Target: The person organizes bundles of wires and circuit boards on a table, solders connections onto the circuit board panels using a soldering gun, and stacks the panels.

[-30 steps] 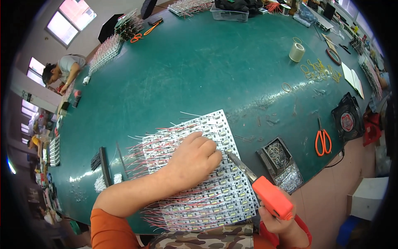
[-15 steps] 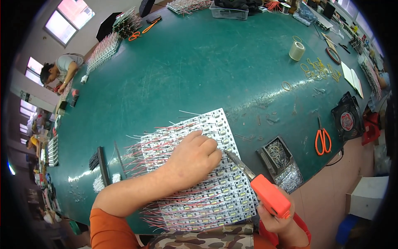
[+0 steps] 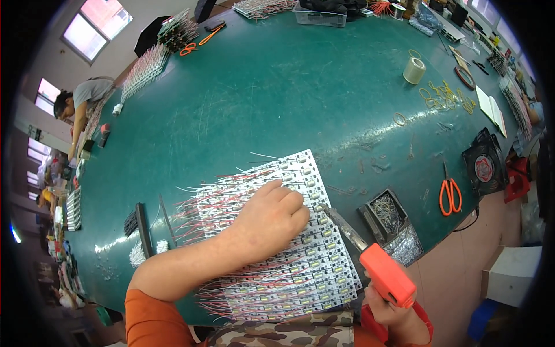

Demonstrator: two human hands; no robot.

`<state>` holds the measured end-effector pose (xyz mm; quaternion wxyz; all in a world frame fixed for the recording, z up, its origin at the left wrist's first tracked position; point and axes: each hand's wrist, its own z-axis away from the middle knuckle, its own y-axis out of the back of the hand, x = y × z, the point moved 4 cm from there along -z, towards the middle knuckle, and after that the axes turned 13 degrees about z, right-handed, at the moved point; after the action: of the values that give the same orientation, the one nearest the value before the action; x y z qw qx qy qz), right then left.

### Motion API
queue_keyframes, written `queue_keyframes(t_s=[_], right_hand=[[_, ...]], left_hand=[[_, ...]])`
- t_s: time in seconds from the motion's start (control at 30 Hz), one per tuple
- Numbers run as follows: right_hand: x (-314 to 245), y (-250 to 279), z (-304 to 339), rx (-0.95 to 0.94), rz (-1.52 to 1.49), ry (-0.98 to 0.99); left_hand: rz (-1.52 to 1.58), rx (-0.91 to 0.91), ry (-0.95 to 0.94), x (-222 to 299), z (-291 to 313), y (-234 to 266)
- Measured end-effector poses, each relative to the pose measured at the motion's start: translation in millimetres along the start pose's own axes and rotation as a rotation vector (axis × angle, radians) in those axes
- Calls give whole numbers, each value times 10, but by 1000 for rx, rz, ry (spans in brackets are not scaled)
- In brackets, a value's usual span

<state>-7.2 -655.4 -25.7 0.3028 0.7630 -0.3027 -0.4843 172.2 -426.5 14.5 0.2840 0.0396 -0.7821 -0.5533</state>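
A panel of white circuit boards (image 3: 324,254) lies on the table before me, with rows of small components and many thin red and white wires (image 3: 217,202) trailing off its left side. Over the panel's upper middle, my left hand (image 3: 273,215) is closed, its fingers bent down toward the boards; whatever they pinch is hidden beneath the knuckles. My right hand (image 3: 386,309) grips a red-orange soldering gun (image 3: 388,276) by its body. Its dark metal tip points up and left, over the panel's right part near my left fingertips; whether it touches a board I cannot tell.
Right of the panel sits a dark metal box (image 3: 386,214) of scraps, with orange-handled scissors (image 3: 450,196) and a black fan (image 3: 483,168) beyond. A tape roll (image 3: 414,72) and yellow rubber bands (image 3: 445,97) lie farther back. Another person (image 3: 87,101) works at the far left.
The soldering gun and my right hand have shifted right and slightly down, its tip moving a little right. My left hand is nearly unmoved. The person at far left has stretched an arm downward.
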Motion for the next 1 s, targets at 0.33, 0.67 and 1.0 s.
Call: queue_keyframes(t_s=[0.33,0.67,1.0], right_hand=[[21,-12,42,22,-114,-44],[-105,51,13,100,-138,-97],[-29,-28,148,11,-210,-76]], left_hand=[[7,36,15,22,12,0],[-31,-44,12,171,116,-79],[-19,-25,-8,181,50,-63]])
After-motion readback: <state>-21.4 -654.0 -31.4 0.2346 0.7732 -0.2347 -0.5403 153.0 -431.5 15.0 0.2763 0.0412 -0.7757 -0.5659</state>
